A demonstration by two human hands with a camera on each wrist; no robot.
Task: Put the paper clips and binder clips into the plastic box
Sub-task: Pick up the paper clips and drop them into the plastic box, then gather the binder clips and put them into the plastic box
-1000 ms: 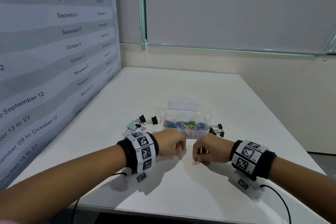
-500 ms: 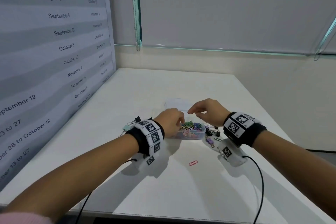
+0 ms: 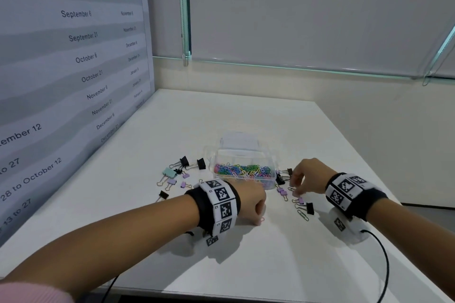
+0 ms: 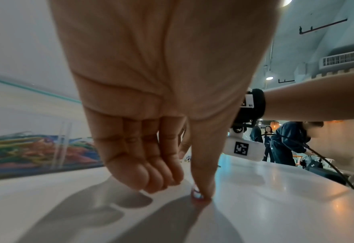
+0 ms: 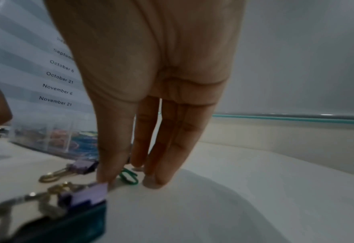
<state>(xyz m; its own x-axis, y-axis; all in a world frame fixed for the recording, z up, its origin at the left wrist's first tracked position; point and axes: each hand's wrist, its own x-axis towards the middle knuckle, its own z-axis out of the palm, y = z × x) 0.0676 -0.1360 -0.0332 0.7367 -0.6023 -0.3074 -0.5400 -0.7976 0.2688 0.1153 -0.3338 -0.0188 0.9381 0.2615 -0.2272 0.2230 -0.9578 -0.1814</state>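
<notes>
The clear plastic box [image 3: 268,183] stands mid-table, open, with several coloured paper clips [image 3: 243,170] inside; it also shows in the left wrist view as the box [image 4: 36,149]. My left hand [image 3: 257,214] is down in front of it, other fingers curled, thumb and forefinger tips pinching a pink paper clip [image 4: 195,193] on the table. My right hand [image 3: 295,188] reaches down right of the box, fingers straight. A green paper clip [image 5: 128,176] lies between its thumb and fingertips [image 5: 151,182]. Purple binder clips [image 5: 84,166] lie beside it.
More binder clips, black [image 3: 183,161], mint [image 3: 170,172] and purple [image 3: 171,181], are scattered left of the box. A black binder clip [image 3: 309,208] and another green paper clip [image 3: 303,214] lie at the right. The clear lid [image 3: 237,140] rests behind the box. A dated wall panel [image 3: 73,69] borders the left.
Both hands have left the box. The left hand came back down onto the pink paper clip. The right hand dropped to the clips right of the box.
</notes>
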